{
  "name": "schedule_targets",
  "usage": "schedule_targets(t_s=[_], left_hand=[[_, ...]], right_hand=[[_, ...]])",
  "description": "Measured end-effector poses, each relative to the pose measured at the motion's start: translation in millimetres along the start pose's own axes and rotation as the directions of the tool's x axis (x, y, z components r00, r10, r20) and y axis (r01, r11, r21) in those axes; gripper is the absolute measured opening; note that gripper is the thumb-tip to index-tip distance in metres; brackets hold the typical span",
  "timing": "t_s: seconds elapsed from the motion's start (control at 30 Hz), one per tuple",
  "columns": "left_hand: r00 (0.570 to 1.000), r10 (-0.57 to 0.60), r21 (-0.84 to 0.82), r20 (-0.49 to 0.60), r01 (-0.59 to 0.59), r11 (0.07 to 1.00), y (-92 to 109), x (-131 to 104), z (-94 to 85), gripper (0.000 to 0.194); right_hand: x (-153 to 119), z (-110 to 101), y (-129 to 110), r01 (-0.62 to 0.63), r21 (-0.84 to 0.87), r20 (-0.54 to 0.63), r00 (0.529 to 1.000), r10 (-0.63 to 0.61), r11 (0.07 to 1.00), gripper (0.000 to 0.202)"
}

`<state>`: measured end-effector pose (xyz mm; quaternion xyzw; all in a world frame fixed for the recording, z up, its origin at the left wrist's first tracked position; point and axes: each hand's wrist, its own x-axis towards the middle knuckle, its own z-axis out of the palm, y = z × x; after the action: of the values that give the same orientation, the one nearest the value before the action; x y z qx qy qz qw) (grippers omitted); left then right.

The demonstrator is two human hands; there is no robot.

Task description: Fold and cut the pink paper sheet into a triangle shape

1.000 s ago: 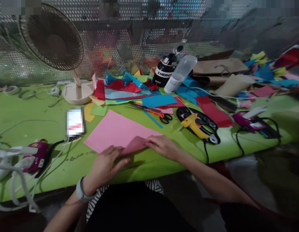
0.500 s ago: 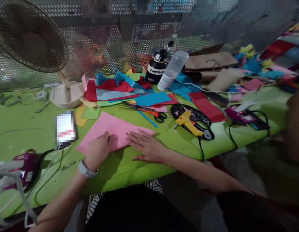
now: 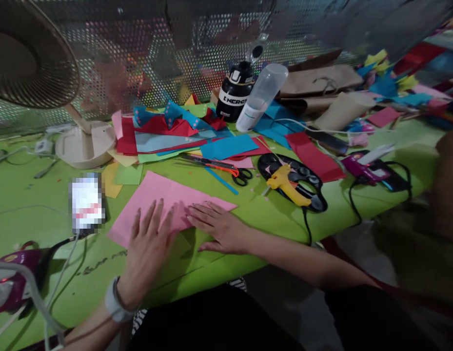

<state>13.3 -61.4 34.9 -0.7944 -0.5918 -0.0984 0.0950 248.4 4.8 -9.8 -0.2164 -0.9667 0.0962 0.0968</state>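
A pink sheet of paper (image 3: 153, 187), folded into a triangle-like shape, lies on the green tabletop. My left hand (image 3: 149, 248), with a pale watch on its wrist, rests on the paper's near left part, fingers stretched and apart. Flat on the right part of the paper lies my right hand (image 3: 219, 226), its fingers extended and thumb spread. Just beyond the paper are scissors (image 3: 226, 168) with orange and black handles and a thin blue strip (image 3: 222, 181). To the right, a yellow glue gun (image 3: 286, 185) sits on a black palette-shaped tray (image 3: 317, 183).
Behind lie blue paper (image 3: 229, 147), red paper (image 3: 316, 156), a black bottle (image 3: 231, 100) and a clear bottle (image 3: 265, 95). A fan (image 3: 83, 144) and a phone (image 3: 87, 202) stand left. Purple devices with cables (image 3: 365, 168) flank both sides. Part of another person shows far right.
My left hand has opened from a curled shape and now lies with fingers spread on the pink paper. My right hand stays flat on it. The view has shifted slightly.
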Motion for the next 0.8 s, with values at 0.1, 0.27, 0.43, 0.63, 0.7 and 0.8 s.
schedule_targets(t_s=[0.1, 0.27, 0.43, 0.63, 0.7, 0.8], left_hand=[[0.996, 0.082, -0.072, 0.045, -0.078, 0.994, 2, -18, 13.3, 0.055], [0.992, 0.065, -0.099, 0.111, -0.054, 0.994, -3, -22, 23.3, 0.067], [0.99, 0.071, -0.094, 0.122, -0.06, 0.994, -4, -21, 22.8, 0.068], [0.992, 0.065, -0.095, 0.107, -0.055, 0.994, -3, -23, 24.2, 0.067], [0.992, 0.071, -0.089, 0.106, -0.062, 0.994, -3, -23, 24.3, 0.067], [0.991, 0.081, -0.08, 0.107, -0.073, 0.994, -4, -22, 24.4, 0.068]], right_hand=[[0, -1, -2, 0.003, 0.007, -0.008, 1.0, -0.003, 1.0, 0.079], [1, -4, -3, -0.001, 0.014, -0.006, 1.0, 0.001, 1.0, 0.077], [1, -5, -3, -0.005, 0.009, 0.004, 1.0, 0.005, 1.0, 0.076], [3, -8, -3, -0.004, 0.027, 0.0, 1.0, 0.004, 1.0, 0.076], [4, -8, -3, -0.01, 0.033, 0.003, 1.0, 0.01, 0.999, 0.076], [4, -9, -3, -0.011, 0.041, 0.004, 1.0, 0.011, 0.999, 0.076]])
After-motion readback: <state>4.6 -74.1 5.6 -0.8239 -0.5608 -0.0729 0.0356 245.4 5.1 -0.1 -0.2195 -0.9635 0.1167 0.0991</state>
